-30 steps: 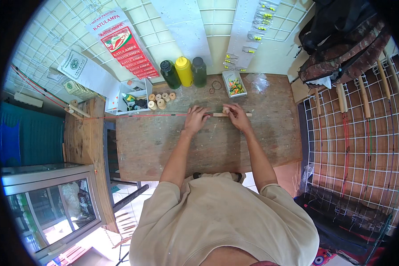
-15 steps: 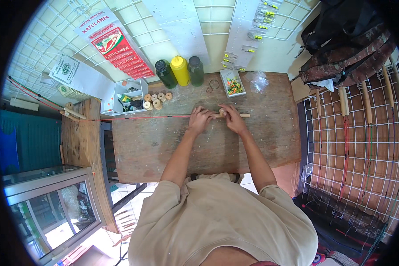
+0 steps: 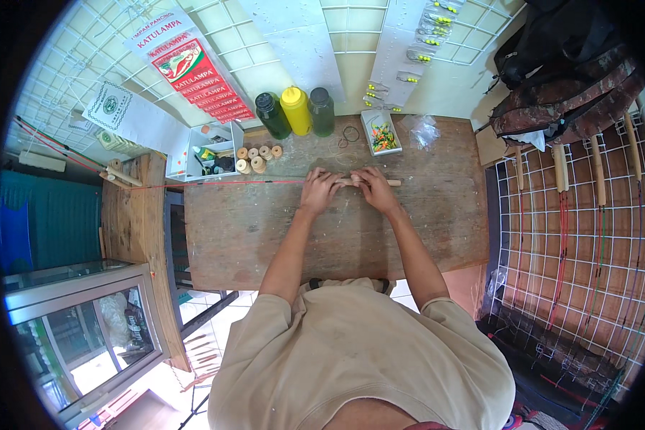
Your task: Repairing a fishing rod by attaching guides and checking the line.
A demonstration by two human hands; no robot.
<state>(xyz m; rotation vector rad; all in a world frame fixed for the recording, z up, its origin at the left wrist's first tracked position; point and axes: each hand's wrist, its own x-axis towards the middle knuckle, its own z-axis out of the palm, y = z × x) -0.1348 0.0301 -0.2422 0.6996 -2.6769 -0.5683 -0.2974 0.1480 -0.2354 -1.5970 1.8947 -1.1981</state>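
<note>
My left hand point(image 3: 319, 190) grips a thin red rod point(image 3: 236, 182) where it meets a pale wooden handle point(image 3: 394, 183), which lies crosswise over the wooden table point(image 3: 430, 229). My right hand point(image 3: 373, 190) is closed on that handle just right of my left, with fingertips around a small rounded wooden piece point(image 3: 357, 177), partly hidden. Several wooden spools point(image 3: 258, 161) stand behind to the left, and thin dark loops point(image 3: 350, 135) lie beyond my hands.
At the back sit a white organiser box point(image 3: 190, 161), green bottles point(image 3: 320, 111), a yellow bottle point(image 3: 295, 115), a box of colourful lures point(image 3: 381, 132) and plastic bags point(image 3: 424, 130). Wooden-handled rods point(image 3: 595, 172) hang right, below backpacks point(image 3: 566, 93). A glass cabinet point(image 3: 86, 337) stands left.
My hands have drawn closer together. The right fingers and the rounded piece have shifted slightly left along the handle, and my left fingers now reach onto the handle's end.
</note>
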